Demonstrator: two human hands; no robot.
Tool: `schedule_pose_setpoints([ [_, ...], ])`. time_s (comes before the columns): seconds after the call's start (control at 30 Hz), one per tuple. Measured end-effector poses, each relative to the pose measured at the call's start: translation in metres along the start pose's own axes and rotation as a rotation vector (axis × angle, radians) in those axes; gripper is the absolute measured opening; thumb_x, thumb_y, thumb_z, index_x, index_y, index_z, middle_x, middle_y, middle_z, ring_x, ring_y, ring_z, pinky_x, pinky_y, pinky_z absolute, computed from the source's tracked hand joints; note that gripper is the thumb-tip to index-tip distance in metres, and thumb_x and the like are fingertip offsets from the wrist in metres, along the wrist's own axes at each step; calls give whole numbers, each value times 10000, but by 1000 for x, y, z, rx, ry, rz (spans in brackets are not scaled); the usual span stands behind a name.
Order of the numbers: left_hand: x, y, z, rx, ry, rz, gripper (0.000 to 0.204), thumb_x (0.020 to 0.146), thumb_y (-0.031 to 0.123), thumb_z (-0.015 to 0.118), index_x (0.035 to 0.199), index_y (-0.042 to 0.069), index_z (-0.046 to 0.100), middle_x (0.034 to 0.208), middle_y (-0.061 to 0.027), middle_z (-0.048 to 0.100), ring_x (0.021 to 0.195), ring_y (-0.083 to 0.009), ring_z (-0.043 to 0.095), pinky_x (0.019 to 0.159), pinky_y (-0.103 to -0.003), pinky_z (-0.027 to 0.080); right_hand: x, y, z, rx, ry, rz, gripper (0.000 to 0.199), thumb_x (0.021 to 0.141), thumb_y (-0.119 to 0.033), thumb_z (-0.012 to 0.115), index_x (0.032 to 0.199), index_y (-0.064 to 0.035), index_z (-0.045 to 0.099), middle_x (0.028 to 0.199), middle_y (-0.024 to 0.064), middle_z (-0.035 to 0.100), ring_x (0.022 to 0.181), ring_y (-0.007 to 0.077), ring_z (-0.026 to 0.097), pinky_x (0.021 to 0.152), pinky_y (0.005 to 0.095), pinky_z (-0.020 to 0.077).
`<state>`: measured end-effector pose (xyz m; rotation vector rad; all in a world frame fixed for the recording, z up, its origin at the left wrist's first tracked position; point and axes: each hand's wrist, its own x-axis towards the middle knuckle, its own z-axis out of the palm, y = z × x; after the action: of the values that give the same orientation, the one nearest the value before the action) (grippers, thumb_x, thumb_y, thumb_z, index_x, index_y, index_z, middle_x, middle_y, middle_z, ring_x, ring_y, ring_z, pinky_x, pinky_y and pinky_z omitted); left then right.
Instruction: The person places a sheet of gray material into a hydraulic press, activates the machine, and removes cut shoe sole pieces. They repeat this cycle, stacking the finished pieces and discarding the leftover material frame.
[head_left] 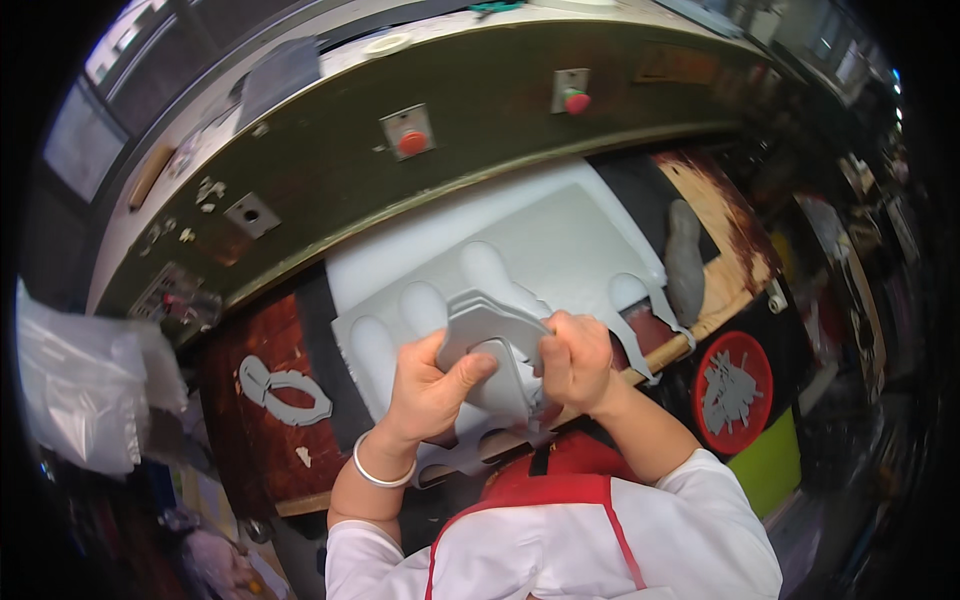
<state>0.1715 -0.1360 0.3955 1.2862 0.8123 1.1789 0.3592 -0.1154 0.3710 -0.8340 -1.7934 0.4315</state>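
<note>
Both of my hands are raised over the middle of the bench, closed on a small stack of grey sheet cutouts (482,322). My left hand (432,388), with a bangle on its wrist, clasps the stack's left side, the thumb lying on top. At the opposite edge, the curled fingers of my right hand (580,362) grip the pieces; its fingertips are partly hidden. Beneath lies a large grey sheet (560,235) with several sole-shaped openings, spread over a white board (375,265). Its near edge is a ragged, cut-out strip that hangs at the bench's front.
Grey sole-shaped cutouts (290,395) lie on the reddish-brown wood at left. A red bowl (708,385) of grey scraps and a long grey sole-shaped form (684,265) are at right. Behind runs a dark green panel (330,185) with red buttons (412,142). Clear plastic (85,380) hangs far left.
</note>
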Motion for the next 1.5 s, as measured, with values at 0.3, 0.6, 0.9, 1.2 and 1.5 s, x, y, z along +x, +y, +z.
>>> schedule_pose_setpoints([
  [0.3,37,-33,109,-14,-285,-197,236,887,123,662,1058,-39,641,925,-20,653,829,-77,560,718,-235,478,-76,8,-127,-363,229,86,428,758,-350,756,910,16,593,742,117,577,634,267,588,556,331,472],
  [0.6,53,-52,252,-344,-417,-213,375,993,349,465,1015,-9,574,754,-76,612,728,-191,618,659,-305,513,-154,-10,-178,-304,632,383,512,670,-132,808,1095,21,568,1052,228,616,876,354,654,743,361,544],
  [0.9,58,-39,322,-537,-330,-221,312,1020,321,404,863,61,476,664,1,425,574,-112,438,563,-256,386,-247,-10,-252,217,1043,474,243,820,-47,686,1055,-5,637,1225,189,536,1199,327,500,976,431,461],
  [1.2,42,-17,306,-151,-334,45,400,1010,384,389,777,59,419,615,19,315,488,-101,306,486,-254,289,-336,78,-341,683,1492,873,392,953,-233,552,1241,28,499,1175,117,595,1013,239,588,919,358,454],
  [1.5,6,3,239,3,-95,486,319,1000,281,433,984,-25,523,651,4,484,547,-91,416,504,-234,347,-389,266,-436,324,1967,1168,346,859,-234,657,1030,37,527,935,168,620,800,301,635,653,443,558],
])
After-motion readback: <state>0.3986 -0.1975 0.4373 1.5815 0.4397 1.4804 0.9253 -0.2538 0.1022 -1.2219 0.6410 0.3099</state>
